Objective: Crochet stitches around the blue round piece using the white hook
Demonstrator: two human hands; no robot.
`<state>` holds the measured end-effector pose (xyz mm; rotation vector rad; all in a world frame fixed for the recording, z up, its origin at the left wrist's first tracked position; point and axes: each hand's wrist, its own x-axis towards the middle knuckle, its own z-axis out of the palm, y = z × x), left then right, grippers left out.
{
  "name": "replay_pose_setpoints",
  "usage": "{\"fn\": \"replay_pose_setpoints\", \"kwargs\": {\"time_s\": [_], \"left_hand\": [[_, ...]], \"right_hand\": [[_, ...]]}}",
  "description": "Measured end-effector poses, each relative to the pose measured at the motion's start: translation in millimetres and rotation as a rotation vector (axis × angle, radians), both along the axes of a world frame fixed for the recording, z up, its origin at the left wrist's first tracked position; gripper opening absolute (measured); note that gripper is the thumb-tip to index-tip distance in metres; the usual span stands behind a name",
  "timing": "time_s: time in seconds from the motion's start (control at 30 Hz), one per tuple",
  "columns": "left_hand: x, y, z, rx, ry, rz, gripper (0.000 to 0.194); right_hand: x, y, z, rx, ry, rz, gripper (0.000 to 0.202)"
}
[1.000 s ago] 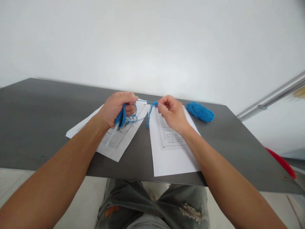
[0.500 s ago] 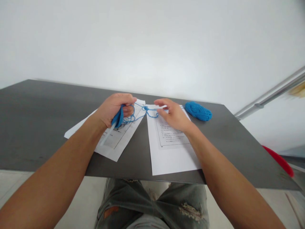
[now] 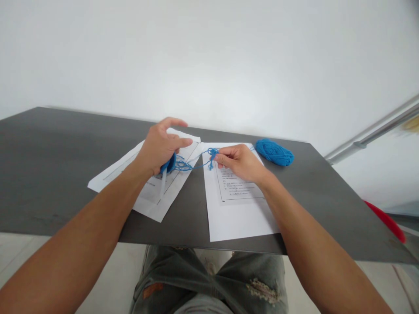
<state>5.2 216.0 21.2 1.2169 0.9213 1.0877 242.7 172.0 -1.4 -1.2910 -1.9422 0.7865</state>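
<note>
My left hand (image 3: 157, 146) has thumb and forefinger spread apart. Its lower fingers, partly hidden, curl round a blue knitted piece (image 3: 169, 165). From that piece a pale slender stick (image 3: 163, 184) points down towards me; its other end is out of sight. Pinched in the fingertips of my right hand (image 3: 240, 161) is a small tangle of blue yarn (image 3: 212, 153). Loose strands stretch between the tangle and the knitted piece. Behind my right hand, a strand leads to a blue yarn ball (image 3: 274, 152).
Two printed sheets, a left one (image 3: 149, 207) and a right one (image 3: 242, 218), lie beneath my hands on the dark grey table (image 3: 81, 174). A white wall (image 3: 209, 65) rises behind it. Something red (image 3: 386, 221) and a metal pole (image 3: 376, 133) stand beyond the right edge.
My left thumb and forefinger have opened and let go of the strand. My right hand has closed on the yarn tangle, which has shifted right and slightly down.
</note>
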Motion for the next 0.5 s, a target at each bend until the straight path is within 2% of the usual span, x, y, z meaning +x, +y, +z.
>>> {"fn": "replay_pose_setpoints", "kwargs": {"time_s": [0.07,0.13,0.3,0.5], "left_hand": [[3,-4,-1.2,0.234,0.153,0.045,0.018],[7,-8,-1.3,0.360,0.269,0.014,0.014],[17,-17,0.7,0.414,0.435,-0.101,0.016],[20,-17,-3.0,0.366,0.372,-0.075,0.009]], "right_hand": [[-2,-1,0.5,0.022,-0.019,0.014,0.039],[-3,-1,0.3,0.056,-0.029,0.034,0.038],[-6,-1,-0.4,0.129,-0.013,0.074,0.026],[-5,-2,0.4,0.150,-0.039,0.074,0.034]]}}
